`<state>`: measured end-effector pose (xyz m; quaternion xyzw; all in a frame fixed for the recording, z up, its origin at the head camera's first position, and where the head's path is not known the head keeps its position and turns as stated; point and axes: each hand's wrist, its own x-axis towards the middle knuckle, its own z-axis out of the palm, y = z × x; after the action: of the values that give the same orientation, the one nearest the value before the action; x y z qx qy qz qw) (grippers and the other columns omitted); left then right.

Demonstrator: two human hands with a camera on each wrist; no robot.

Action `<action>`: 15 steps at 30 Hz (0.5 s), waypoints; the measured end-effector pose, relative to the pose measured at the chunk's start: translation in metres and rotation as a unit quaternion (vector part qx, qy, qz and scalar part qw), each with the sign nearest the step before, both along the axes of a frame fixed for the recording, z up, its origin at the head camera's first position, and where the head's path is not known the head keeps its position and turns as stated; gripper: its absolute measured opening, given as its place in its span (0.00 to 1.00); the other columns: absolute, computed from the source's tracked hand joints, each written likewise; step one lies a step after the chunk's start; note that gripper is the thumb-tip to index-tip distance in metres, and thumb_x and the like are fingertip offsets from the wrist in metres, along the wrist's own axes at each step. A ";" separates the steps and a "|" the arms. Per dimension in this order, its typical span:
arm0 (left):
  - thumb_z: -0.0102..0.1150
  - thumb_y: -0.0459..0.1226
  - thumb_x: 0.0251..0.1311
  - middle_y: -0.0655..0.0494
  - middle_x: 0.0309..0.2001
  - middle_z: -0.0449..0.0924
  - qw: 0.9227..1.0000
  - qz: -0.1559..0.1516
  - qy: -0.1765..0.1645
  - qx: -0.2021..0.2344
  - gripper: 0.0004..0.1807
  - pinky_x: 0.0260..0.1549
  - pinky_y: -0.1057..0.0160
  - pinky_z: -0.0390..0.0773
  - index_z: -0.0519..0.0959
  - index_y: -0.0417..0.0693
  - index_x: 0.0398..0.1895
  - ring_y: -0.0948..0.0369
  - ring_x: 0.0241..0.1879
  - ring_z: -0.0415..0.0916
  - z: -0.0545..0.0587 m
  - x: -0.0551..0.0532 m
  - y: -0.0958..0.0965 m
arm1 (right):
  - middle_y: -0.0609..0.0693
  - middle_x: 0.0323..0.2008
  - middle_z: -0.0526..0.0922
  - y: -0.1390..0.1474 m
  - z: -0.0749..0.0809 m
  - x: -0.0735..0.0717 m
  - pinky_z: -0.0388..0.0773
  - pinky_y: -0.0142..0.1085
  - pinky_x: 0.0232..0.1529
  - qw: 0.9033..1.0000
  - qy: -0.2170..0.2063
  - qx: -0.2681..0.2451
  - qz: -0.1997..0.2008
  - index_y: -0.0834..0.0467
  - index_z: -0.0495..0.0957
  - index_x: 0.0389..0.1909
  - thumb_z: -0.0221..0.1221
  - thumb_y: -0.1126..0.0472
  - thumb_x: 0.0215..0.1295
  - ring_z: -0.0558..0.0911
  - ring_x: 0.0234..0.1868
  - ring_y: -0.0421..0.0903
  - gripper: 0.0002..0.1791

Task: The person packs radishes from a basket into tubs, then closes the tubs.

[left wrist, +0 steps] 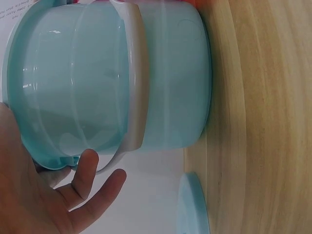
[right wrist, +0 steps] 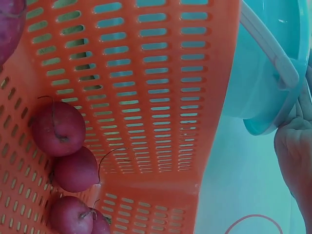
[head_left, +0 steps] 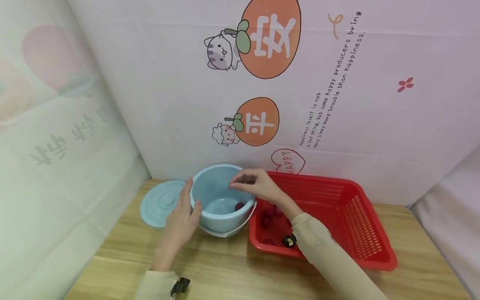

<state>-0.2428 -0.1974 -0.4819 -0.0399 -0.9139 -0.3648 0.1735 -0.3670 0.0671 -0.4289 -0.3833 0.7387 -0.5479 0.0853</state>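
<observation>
A light blue bucket [head_left: 221,225] with a pale handle [left wrist: 139,73] stands upright on the table. One red radish [head_left: 238,206] lies in its bottom. My left hand [head_left: 183,216] touches the bucket's left rim, its fingers fairly straight; in the left wrist view two fingers stand off the wall. Over the right side of the bucket's mouth, my right hand [head_left: 258,183] reaches in with loosely bent fingers, and nothing shows between them. More red radishes [right wrist: 75,169] with thin root tails lie in the red basket [head_left: 352,225], close beside the bucket.
Left of the bucket, a round light blue lid [head_left: 155,204] lies on the wooden table [head_left: 225,266]. A printed white cloth [head_left: 180,104] rises behind the bucket and basket, and more pale cloth hangs at both sides. The right forearm crosses the basket's front rim.
</observation>
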 end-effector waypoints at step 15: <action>0.42 0.48 0.82 0.46 0.84 0.50 1.000 -0.007 -0.009 -0.005 0.39 0.48 0.32 0.80 0.42 0.55 0.88 0.35 0.62 0.76 0.001 -0.005 -0.004 | 0.52 0.41 0.90 0.018 0.002 -0.008 0.86 0.43 0.51 1.000 -0.016 -0.018 -0.014 0.55 0.89 0.46 0.70 0.62 0.69 0.89 0.45 0.52 0.07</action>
<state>-0.2474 -0.2014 -0.4808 -0.0433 -0.9169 -0.3620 0.1623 -0.3754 0.0854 -0.4268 -0.3654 0.7323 -0.5687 0.0828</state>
